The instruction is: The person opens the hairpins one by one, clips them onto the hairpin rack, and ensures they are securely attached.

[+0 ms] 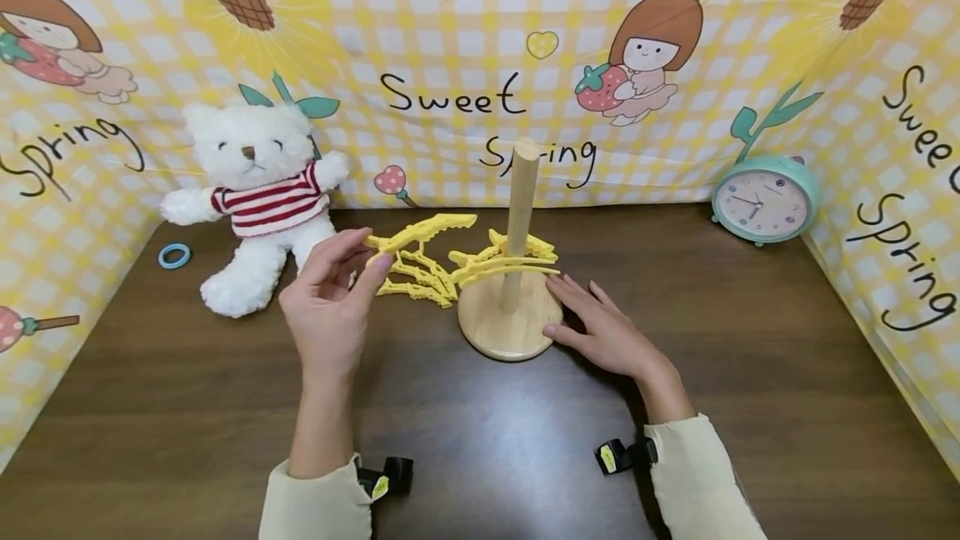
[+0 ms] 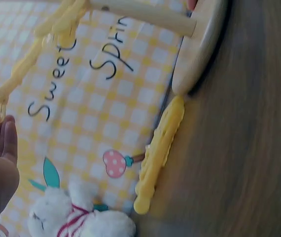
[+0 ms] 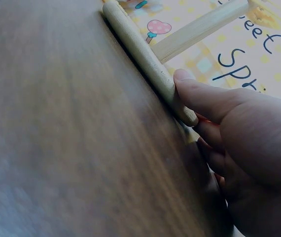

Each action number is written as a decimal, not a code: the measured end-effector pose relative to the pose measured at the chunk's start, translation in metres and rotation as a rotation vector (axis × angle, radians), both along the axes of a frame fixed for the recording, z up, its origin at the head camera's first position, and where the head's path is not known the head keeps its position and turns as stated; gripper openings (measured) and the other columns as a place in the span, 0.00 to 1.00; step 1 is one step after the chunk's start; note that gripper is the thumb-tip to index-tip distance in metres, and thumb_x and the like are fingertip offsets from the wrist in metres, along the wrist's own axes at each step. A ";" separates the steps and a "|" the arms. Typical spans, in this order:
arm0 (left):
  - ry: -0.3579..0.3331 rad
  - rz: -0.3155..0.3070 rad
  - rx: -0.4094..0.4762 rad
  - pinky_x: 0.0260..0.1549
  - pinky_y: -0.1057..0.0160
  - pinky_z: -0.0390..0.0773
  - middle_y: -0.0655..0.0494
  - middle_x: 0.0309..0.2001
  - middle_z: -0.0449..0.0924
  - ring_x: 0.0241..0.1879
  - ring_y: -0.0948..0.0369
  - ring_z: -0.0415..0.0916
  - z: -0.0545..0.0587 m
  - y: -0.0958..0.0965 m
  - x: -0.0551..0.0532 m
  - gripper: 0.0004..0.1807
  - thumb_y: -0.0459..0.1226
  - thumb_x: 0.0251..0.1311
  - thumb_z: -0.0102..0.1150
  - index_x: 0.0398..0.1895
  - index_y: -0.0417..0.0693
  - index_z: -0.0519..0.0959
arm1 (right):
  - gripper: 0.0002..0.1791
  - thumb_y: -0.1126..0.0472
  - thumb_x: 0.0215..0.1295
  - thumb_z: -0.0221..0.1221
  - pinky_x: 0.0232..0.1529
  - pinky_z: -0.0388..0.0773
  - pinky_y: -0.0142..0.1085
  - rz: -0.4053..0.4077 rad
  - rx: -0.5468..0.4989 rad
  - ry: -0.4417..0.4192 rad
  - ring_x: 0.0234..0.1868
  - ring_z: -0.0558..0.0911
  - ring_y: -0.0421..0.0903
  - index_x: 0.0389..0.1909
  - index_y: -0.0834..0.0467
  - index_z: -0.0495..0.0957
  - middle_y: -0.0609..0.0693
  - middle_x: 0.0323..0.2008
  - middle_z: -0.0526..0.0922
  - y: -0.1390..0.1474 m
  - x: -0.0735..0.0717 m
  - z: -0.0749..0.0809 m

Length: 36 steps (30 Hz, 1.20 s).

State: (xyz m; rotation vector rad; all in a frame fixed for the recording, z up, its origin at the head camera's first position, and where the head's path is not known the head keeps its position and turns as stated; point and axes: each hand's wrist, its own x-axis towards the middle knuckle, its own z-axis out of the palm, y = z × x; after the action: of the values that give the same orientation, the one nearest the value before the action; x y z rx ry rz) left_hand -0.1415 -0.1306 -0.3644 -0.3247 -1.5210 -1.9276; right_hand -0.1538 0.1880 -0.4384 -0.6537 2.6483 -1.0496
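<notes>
My left hand pinches one end of a yellow alligator hair clip between thumb and fingers, above the table. The clip points right, toward an upright wooden stand. Another yellow clip lies across the stand's post, with one arm in front of it and one behind. My right hand holds the right edge of the round base; in the right wrist view the thumb is on top and the other fingers are at the rim. More yellow clips lie on the table left of the base.
A white teddy bear in a striped shirt sits at the back left, with a blue ring beside it. At the back right stands a mint alarm clock. Patterned yellow cloth encloses the brown table.
</notes>
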 end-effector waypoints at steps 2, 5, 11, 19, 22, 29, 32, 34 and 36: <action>0.019 0.020 -0.021 0.51 0.61 0.81 0.38 0.45 0.82 0.43 0.54 0.81 0.000 0.004 0.000 0.16 0.21 0.54 0.71 0.45 0.22 0.82 | 0.42 0.44 0.74 0.58 0.77 0.33 0.49 0.005 0.001 0.001 0.80 0.50 0.49 0.80 0.57 0.54 0.53 0.79 0.55 0.000 0.000 0.001; 0.026 0.036 -0.035 0.51 0.59 0.81 0.39 0.45 0.83 0.43 0.54 0.82 0.000 0.008 0.000 0.16 0.22 0.54 0.72 0.45 0.21 0.82 | 0.42 0.44 0.74 0.58 0.77 0.33 0.49 0.009 0.009 0.002 0.80 0.50 0.49 0.80 0.57 0.54 0.53 0.79 0.55 0.000 -0.001 0.001; 0.029 0.054 -0.042 0.49 0.60 0.82 0.36 0.45 0.83 0.43 0.53 0.81 0.000 0.019 -0.001 0.16 0.24 0.54 0.73 0.45 0.23 0.83 | 0.42 0.45 0.74 0.58 0.77 0.33 0.50 0.015 -0.001 0.024 0.79 0.50 0.49 0.80 0.57 0.54 0.53 0.78 0.55 0.002 -0.003 0.000; 0.029 0.089 -0.039 0.46 0.64 0.82 0.37 0.43 0.84 0.42 0.53 0.81 -0.002 0.024 0.001 0.14 0.23 0.53 0.73 0.43 0.24 0.84 | 0.42 0.44 0.74 0.59 0.77 0.34 0.51 0.018 -0.013 0.029 0.79 0.50 0.49 0.80 0.58 0.54 0.53 0.78 0.56 -0.003 -0.003 -0.004; 0.020 0.126 -0.076 0.39 0.69 0.81 0.38 0.42 0.85 0.38 0.56 0.82 -0.002 0.028 0.000 0.13 0.24 0.53 0.74 0.42 0.27 0.86 | 0.42 0.45 0.74 0.58 0.77 0.34 0.49 0.010 -0.003 0.025 0.79 0.50 0.48 0.80 0.57 0.54 0.52 0.78 0.55 0.001 -0.003 -0.003; 0.002 0.174 -0.142 0.27 0.73 0.75 0.40 0.39 0.86 0.36 0.56 0.83 -0.002 0.030 0.003 0.10 0.25 0.51 0.76 0.38 0.31 0.88 | 0.42 0.44 0.74 0.57 0.77 0.33 0.48 0.014 0.010 0.013 0.79 0.49 0.47 0.80 0.56 0.53 0.51 0.79 0.54 0.000 -0.004 -0.002; 0.010 0.148 -0.156 0.34 0.70 0.80 0.38 0.39 0.86 0.40 0.53 0.84 -0.002 0.034 0.002 0.11 0.23 0.51 0.75 0.38 0.31 0.88 | 0.42 0.44 0.74 0.58 0.77 0.33 0.50 0.011 0.002 0.019 0.79 0.50 0.48 0.80 0.57 0.54 0.52 0.79 0.55 0.000 -0.004 -0.001; 0.008 0.136 -0.170 0.32 0.71 0.80 0.38 0.39 0.86 0.41 0.53 0.84 -0.002 0.037 0.003 0.11 0.22 0.50 0.75 0.39 0.30 0.88 | 0.42 0.44 0.74 0.58 0.77 0.33 0.49 0.004 0.005 0.012 0.79 0.49 0.48 0.80 0.56 0.54 0.51 0.79 0.54 0.000 -0.004 0.000; 0.002 0.124 -0.182 0.33 0.71 0.81 0.38 0.39 0.86 0.42 0.54 0.84 -0.002 0.041 0.004 0.12 0.21 0.50 0.74 0.39 0.30 0.87 | 0.42 0.43 0.74 0.58 0.77 0.33 0.48 -0.001 0.012 0.002 0.80 0.49 0.47 0.80 0.55 0.53 0.50 0.79 0.54 0.001 -0.003 -0.001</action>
State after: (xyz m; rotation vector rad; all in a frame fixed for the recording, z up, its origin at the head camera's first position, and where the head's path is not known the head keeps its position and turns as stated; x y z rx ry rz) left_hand -0.1372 -0.0900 -0.3666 -0.3036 -1.6790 -1.6971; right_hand -0.1564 0.1888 -0.4391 -0.6520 2.6550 -1.0333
